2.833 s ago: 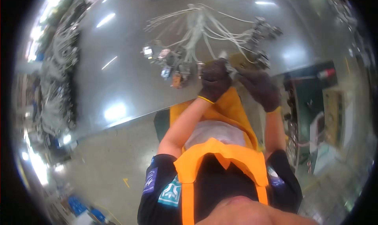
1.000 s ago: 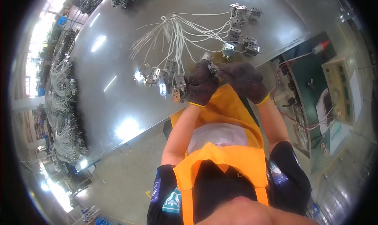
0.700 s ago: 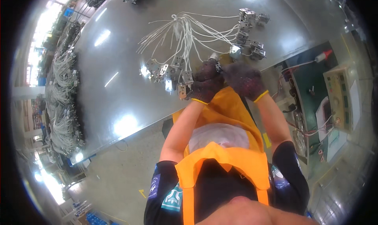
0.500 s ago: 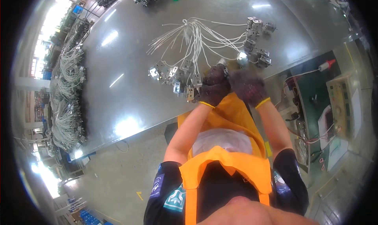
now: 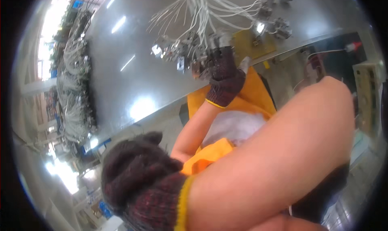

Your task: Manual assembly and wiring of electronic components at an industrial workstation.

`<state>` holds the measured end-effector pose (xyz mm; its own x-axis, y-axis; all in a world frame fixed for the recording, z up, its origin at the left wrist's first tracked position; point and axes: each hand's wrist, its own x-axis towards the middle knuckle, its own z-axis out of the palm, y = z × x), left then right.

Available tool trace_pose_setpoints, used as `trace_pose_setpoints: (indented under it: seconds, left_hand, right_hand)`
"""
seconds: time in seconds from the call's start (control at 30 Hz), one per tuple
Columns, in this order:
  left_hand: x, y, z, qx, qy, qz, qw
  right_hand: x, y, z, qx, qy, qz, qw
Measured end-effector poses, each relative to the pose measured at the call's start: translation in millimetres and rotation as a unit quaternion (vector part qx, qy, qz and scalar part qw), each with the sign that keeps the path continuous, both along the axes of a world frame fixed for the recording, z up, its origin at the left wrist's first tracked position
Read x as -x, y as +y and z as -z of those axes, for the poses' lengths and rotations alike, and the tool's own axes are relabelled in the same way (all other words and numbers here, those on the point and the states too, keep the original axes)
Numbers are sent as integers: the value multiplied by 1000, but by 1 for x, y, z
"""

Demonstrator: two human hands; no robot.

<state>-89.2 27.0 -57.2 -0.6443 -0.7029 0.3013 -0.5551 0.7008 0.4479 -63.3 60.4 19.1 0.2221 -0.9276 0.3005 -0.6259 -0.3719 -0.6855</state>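
My left hand (image 5: 227,77), in a dark knitted glove with a yellow cuff, lies at the table's near edge. Its fingers stretch forward and the pale-tipped thumb stands apart, with nothing seen gripped. Beside its fingers is a cluster of small metal boxes (image 5: 180,63) on white wires (image 5: 198,14). Another cluster of metal boxes (image 5: 279,28) on the same bundle sits farther right. My right hand (image 5: 141,182), gloved alike, is raised close to the camera at lower left, its forearm crossing my body. Its fingers look curled; the palm side is hidden and nothing shows in it.
A yellowish-brown pad (image 5: 254,45) lies on the metal table (image 5: 121,69) right of my left hand. Heaps of white-wired parts (image 5: 74,93) line the table's left side. On the right stands a beige box-shaped device (image 5: 367,97). My orange apron (image 5: 258,85) hangs against the table edge.
My right hand has left the table edge and swung up and left across my body, close to the camera. The left hand stays by the parts, fingers now stretched out. The view has shifted.
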Motion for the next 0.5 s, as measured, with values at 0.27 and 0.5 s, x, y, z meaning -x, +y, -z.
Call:
trace_pose_setpoints:
  seconds: [0.27,0.5]
  left_hand:
    - [-52,-23,-12,117,146,-35,982]
    - [-56,-52,9,197,79,-9,977]
  right_hand:
    - [-62,-7,-1,-60,-5,-89,994]
    - [-50,-7,3,-130,36,-69,988]
